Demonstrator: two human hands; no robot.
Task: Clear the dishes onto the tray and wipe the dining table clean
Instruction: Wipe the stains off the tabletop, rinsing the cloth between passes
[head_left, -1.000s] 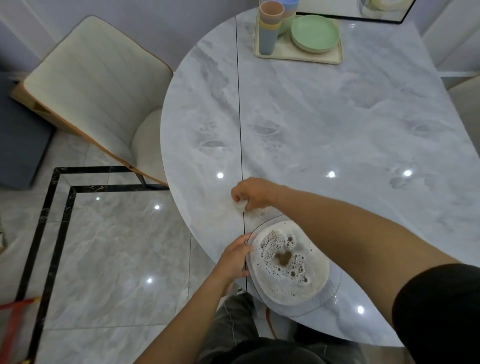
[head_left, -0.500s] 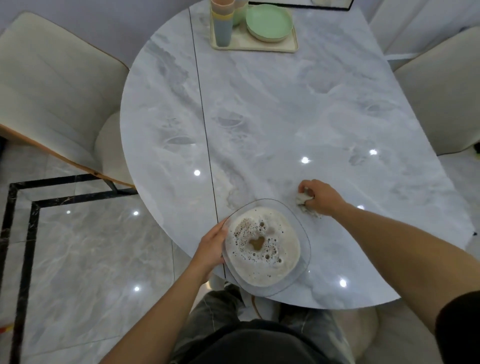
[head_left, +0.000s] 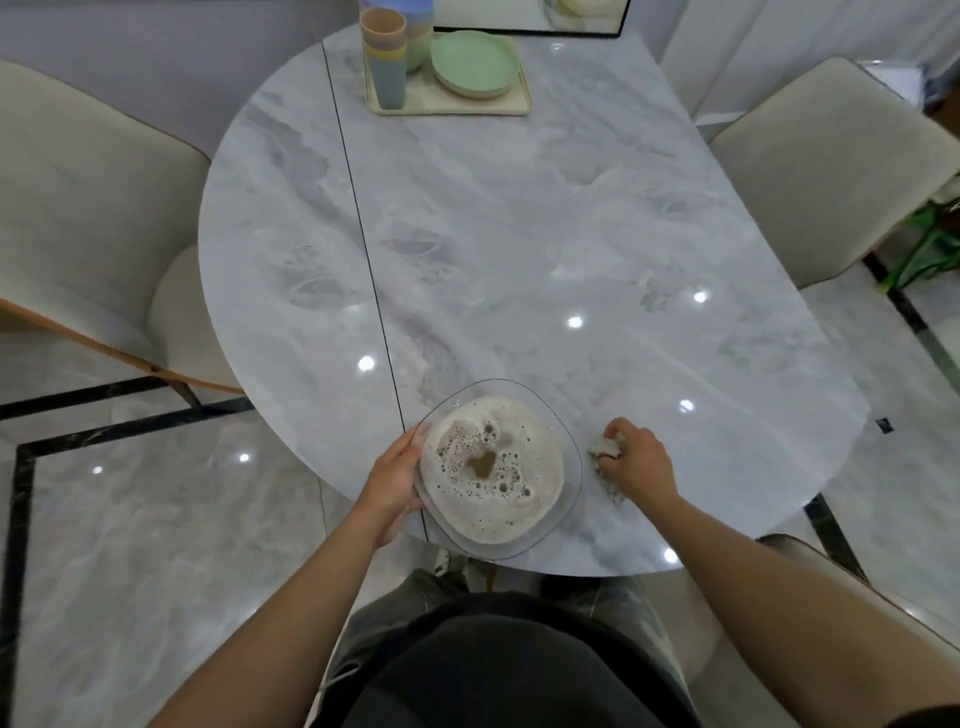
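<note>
Head view: the left hand (head_left: 397, 483) curls round the foam-filled clear bowl (head_left: 571, 470) at the dining table (head_left: 519, 234)'s near edge, likely steadying it, while the right hand (head_left: 638, 461), fingers curled, presses a wadded cloth (head_left: 604, 448) onto the marble just beside it.

**No legible writing**

No word, label, brand, number or sign can be read anywhere in the view. A small dark mark (head_left: 884, 425) lies on the floor (head_left: 156, 519) just right of the worktop (head_left: 519, 234), but it is too small to make out.
</note>
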